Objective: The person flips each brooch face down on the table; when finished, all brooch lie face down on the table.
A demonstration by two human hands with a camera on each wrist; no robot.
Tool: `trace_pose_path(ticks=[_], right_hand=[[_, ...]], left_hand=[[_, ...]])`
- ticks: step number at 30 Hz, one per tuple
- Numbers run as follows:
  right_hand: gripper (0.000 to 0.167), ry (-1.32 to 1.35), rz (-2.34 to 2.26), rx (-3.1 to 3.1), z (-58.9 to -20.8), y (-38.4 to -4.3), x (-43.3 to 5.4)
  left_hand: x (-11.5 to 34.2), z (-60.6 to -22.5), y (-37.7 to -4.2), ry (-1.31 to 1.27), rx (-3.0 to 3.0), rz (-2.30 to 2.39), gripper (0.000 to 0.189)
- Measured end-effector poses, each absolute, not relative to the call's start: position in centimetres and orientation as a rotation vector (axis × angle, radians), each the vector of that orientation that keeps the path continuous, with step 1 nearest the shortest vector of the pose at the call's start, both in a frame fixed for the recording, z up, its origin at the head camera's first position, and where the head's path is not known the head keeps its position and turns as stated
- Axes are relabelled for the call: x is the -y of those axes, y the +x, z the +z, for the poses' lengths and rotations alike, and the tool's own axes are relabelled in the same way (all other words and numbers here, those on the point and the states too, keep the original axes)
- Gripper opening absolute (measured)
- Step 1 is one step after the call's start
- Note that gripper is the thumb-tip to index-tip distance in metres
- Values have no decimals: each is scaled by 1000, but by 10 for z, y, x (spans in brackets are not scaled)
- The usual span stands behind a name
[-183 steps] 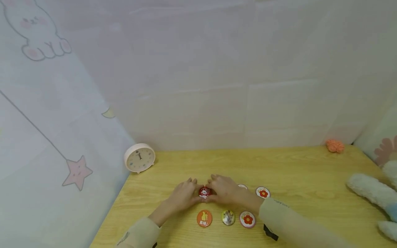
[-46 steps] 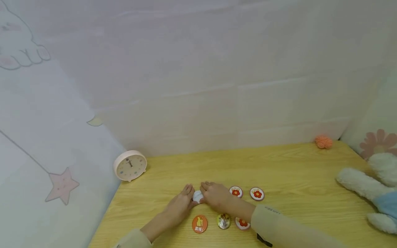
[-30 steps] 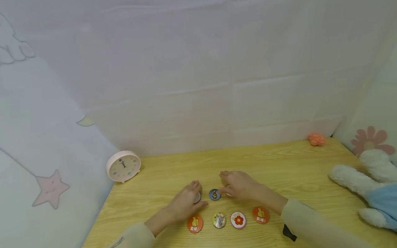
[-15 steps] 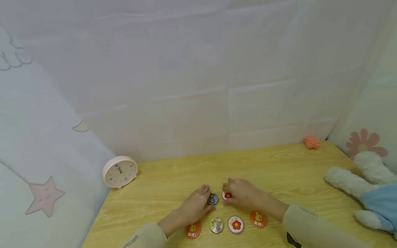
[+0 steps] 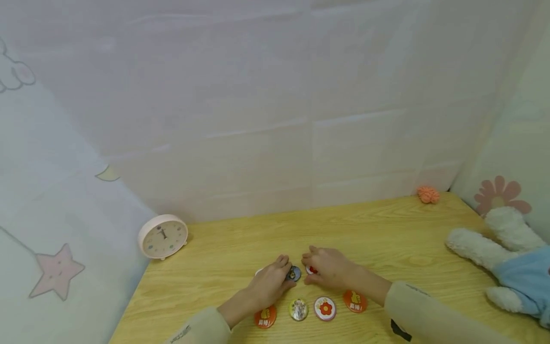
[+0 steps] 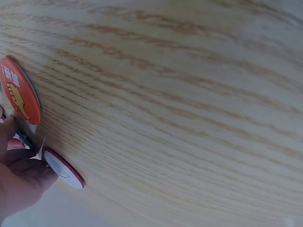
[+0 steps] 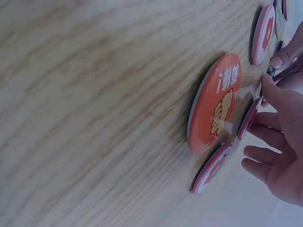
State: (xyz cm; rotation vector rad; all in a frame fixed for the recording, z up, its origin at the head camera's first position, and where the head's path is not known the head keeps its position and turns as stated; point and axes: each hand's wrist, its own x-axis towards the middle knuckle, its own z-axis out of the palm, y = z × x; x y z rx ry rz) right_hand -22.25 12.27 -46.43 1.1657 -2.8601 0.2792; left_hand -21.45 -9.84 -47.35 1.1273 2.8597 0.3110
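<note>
In the head view my left hand (image 5: 268,286) has its fingers and thumb around a blue round pin badge (image 5: 294,274). A white disc (image 5: 258,272) shows partly behind that hand; the left wrist view shows a white-faced disc (image 6: 65,169) against the fingers. My right hand (image 5: 330,267) grips a white badge with a red flower (image 5: 312,270), mostly covered by its fingers. Nearer me lies a row: an orange thumbs-up badge (image 5: 265,317), a yellowish patterned badge (image 5: 298,309), another flower badge (image 5: 325,308) and another orange badge (image 5: 355,301).
Beside the right hand, another flower badge (image 7: 213,168) lies on the table. A clock (image 5: 163,237) stands at the back left of the wooden table (image 5: 240,234). A coral-coloured object (image 5: 428,194) sits at the back right, a plush toy (image 5: 511,267) at the right.
Both hands first held a red badge, then a white disc showed between them. They parted: the left moved right to the blue badge, the right to the flower badge. The camera view shifted.
</note>
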Motion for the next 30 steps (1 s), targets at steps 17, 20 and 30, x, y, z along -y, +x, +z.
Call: trace_pose_path(ticks=[17, 20, 30], right_hand=[[36, 1204, 166, 2809, -467, -226, -109], [37, 1199, 176, 2812, -467, -226, -107], [39, 1218, 93, 2764, -469, -226, -103]], left_hand=[[105, -475, -215, 1106, -2936, 347, 47], [106, -475, -215, 1125, -2931, 354, 43], [108, -478, -216, 1173, -2930, 389, 44]])
